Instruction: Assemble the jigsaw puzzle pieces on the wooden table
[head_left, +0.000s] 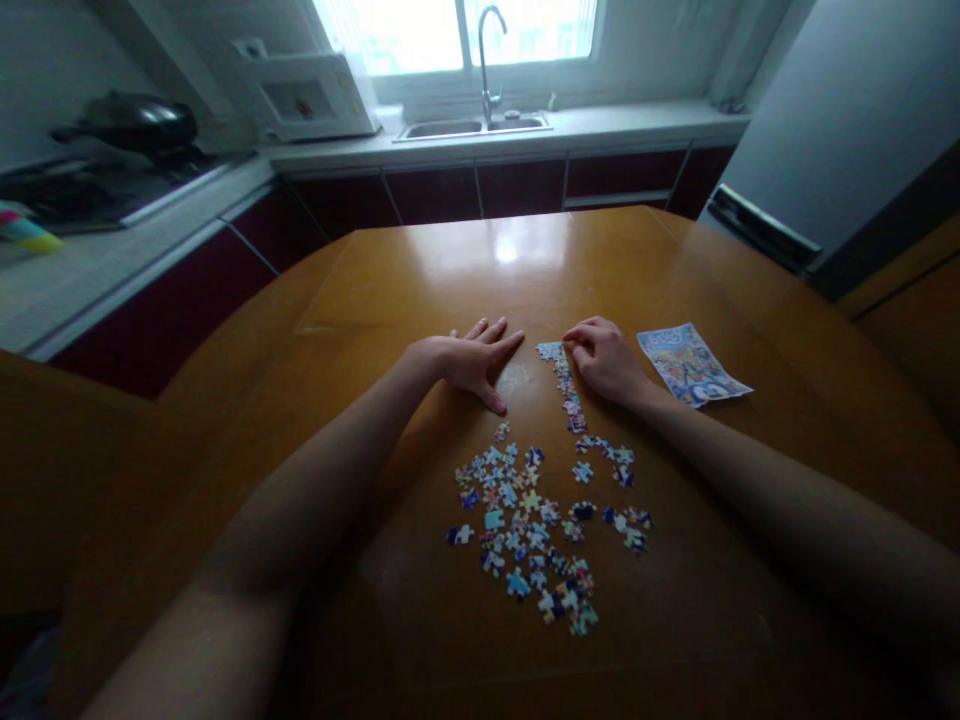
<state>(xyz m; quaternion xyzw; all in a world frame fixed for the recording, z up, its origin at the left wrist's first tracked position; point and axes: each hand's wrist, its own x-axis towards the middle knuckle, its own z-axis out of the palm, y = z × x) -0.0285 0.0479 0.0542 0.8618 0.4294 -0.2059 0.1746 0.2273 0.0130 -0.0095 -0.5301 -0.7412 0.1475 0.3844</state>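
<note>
A joined strip of jigsaw puzzle pieces (568, 388) lies on the wooden table, bent like an L at its far end. My right hand (604, 362) is at that far corner, fingers curled together on a puzzle piece (555, 350) along its right edge; the fingertips partly hide the contact. To the left of the strip, my left hand (480, 365) rests on the tabletop with fingers spread, holding nothing. Below the hands lies a loose heap of jigsaw pieces (525, 525). A curved row of pieces (609, 452) sits just below the strip.
A printed picture sheet (690, 365) lies right of my right hand. The wooden table (420, 270) reaches toward a counter with a sink (442, 129) and a tap (484, 60). A wok (135, 120) stands on the stove at left, and a fridge (847, 120) at right.
</note>
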